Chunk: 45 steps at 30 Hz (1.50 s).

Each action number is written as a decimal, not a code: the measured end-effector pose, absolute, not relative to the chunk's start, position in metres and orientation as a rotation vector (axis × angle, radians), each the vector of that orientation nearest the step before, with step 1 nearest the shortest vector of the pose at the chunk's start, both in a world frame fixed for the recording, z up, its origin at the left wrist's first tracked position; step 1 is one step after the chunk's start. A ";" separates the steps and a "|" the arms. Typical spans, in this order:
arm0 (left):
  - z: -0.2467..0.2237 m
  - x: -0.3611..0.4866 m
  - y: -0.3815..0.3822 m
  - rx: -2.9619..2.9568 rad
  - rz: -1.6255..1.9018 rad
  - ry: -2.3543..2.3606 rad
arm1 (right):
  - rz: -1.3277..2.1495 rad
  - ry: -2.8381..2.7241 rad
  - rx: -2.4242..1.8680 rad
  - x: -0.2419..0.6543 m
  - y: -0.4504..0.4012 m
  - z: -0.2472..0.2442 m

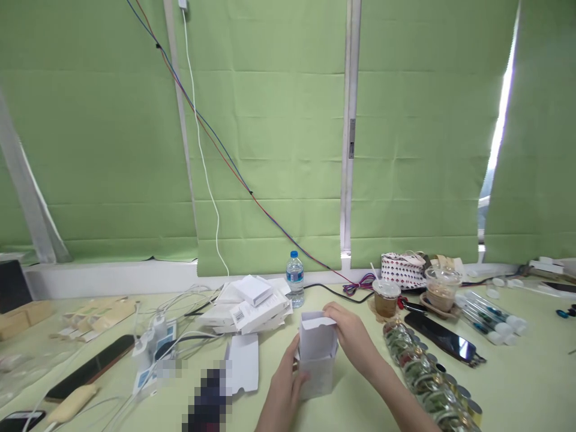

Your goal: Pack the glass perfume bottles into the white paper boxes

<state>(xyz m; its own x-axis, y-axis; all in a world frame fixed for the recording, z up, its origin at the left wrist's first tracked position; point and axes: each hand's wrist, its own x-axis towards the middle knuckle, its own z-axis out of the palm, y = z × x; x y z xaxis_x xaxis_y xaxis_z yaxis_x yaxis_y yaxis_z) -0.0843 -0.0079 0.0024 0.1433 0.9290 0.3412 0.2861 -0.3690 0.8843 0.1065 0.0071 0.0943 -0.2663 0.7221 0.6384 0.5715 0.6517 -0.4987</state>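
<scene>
A small white cardboard box stands upright on the table in front of me, its top end open with a flap raised. My left hand grips the box's left side, thumb and fingers around the lower edge. At the upper right, my right hand pinches the flap and top rim between thumb and fingers. The inside of the box is hidden from this angle. Just left of it lies an unfolded flat white carton. Behind that is a heap of white boxes, some with printed labels.
A water bottle stands behind the box. To the right are a drink cup, a row of small jars, a black phone and clear tubes. A power strip with tangled cables lies left.
</scene>
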 end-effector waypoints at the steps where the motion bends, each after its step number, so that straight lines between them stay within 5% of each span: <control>1: -0.001 -0.083 -0.006 1.764 1.265 1.191 | 0.179 -1.990 -1.028 0.105 0.005 0.093; 24: -0.025 -0.094 0.009 1.972 1.237 1.144 | -0.583 -2.078 -0.941 0.102 -0.012 -0.031; 28: -0.013 -0.096 0.001 1.980 1.184 1.100 | -0.427 -2.058 -1.021 0.099 -0.022 -0.023; 37: 0.015 -0.081 -0.012 1.707 1.311 0.962 | 0.506 -1.782 -1.143 0.101 -0.030 0.045; 45: 0.026 -0.069 -0.006 1.560 1.396 1.169 | 0.617 -1.753 -1.229 0.106 -0.018 0.048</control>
